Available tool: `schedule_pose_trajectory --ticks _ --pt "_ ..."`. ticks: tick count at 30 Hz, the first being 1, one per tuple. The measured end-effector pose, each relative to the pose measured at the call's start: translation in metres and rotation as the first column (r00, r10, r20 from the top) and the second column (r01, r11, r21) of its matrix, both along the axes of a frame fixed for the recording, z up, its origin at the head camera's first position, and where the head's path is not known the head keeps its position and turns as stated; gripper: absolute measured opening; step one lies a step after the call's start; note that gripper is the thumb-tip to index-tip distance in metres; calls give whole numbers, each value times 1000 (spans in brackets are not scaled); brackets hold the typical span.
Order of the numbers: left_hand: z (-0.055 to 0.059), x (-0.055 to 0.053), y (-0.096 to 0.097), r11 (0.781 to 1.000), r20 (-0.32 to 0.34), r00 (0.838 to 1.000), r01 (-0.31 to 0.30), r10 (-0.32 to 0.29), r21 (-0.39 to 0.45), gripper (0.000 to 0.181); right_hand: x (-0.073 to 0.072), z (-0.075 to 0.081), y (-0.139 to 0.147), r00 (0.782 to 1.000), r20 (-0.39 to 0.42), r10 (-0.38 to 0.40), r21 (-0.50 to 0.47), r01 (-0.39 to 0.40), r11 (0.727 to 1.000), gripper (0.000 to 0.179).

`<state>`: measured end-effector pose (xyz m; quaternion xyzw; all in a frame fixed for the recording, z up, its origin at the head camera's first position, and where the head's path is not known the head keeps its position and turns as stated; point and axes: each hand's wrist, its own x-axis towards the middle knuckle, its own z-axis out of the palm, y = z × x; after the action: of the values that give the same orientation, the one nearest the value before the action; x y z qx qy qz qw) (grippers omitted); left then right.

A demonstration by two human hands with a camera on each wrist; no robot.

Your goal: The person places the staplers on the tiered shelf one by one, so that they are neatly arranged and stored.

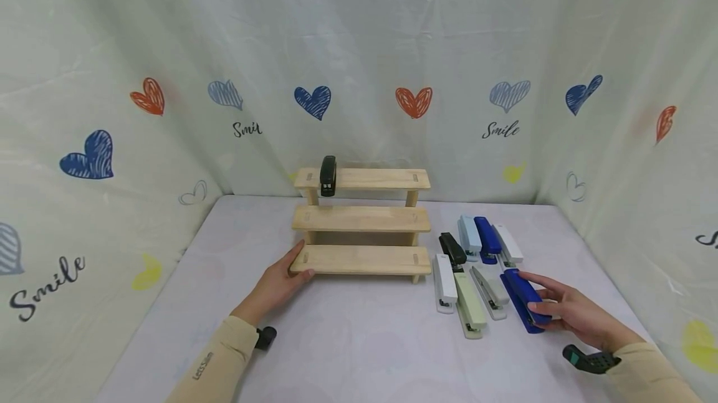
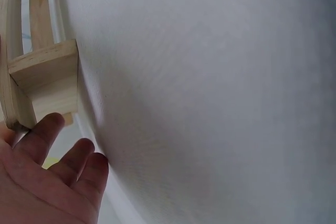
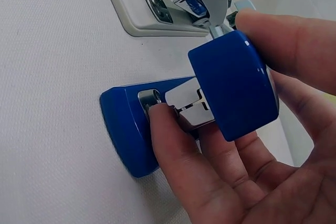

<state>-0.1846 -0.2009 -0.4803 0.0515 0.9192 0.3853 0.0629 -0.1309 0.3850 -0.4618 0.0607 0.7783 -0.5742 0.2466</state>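
A three-tier wooden shelf [image 1: 361, 219] stands on the table, with a black stapler [image 1: 328, 176] on its top tier at the left. My left hand [image 1: 280, 281] holds the left end of the lowest tier, thumb at the front edge. In the left wrist view, several fingers [image 2: 84, 169] reach beside the wooden leg. On the right, my right hand [image 1: 574, 309] grips the front end of a dark blue stapler [image 1: 524, 297] lying on the table. The right wrist view shows a fingertip [image 3: 165, 121] between the stapler's upper arm and its base, with another digit on top.
Several staplers lie left of and behind the held one: white [image 1: 445, 281], pale green [image 1: 470, 303], grey-white [image 1: 490, 291], black [image 1: 452, 248], light blue [image 1: 469, 236], another blue [image 1: 488, 238], another white [image 1: 508, 245]. A heart-patterned curtain [image 1: 370, 48] surrounds the table.
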Motion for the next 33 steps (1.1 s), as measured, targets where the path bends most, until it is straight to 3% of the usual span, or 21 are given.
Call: schedule_pose_trajectory --ticks 10,24,33 --pt "0 0 1 1000 -9 1000 9 -9 0 82 1 0 -1 1000 -1 -7 -2 7 1000 75" --pt "-2 0 2 994 -145 987 57 -70 -93 79 2 -1 0 1000 -8 -2 -2 2 1000 75" --pt "-2 1 1 995 -164 984 60 -73 -82 78 2 -1 0 1000 -5 -6 3 6 1000 77"
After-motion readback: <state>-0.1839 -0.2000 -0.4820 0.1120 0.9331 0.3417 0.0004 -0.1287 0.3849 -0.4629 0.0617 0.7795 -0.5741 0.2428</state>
